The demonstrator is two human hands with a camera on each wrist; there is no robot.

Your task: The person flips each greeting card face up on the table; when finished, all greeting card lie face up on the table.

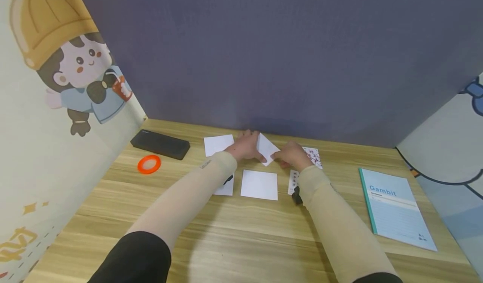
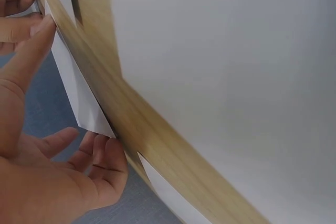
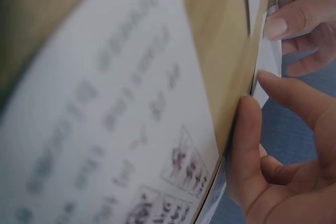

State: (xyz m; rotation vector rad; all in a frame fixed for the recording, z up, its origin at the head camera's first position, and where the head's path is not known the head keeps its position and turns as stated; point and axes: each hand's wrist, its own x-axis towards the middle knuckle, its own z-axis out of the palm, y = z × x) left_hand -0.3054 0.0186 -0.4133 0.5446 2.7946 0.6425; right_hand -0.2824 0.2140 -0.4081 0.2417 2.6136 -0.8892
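Observation:
A white paper card (image 1: 266,148) is tilted in the back row, between both hands. My left hand (image 1: 246,146) holds its left side, the thumb at the near edge and the fingertips at a far corner (image 2: 100,121) of the card. At the card's right corner my right hand (image 1: 293,155) pinches with thumb and index finger (image 3: 286,90). Around them lie a blank card (image 1: 219,144) at back left, another blank card (image 1: 259,185) in front and a partly covered card (image 1: 227,188) under the left wrist. To the right are a red-patterned card (image 1: 315,157) and a printed card (image 1: 292,181), both partly hidden.
On the left of the wooden table (image 1: 234,249) lie a black oblong case (image 1: 160,144) and an orange ring (image 1: 141,166). A light-blue Gambit notebook (image 1: 396,211) lies at the right. A dark panel (image 1: 279,65) rises along the back edge.

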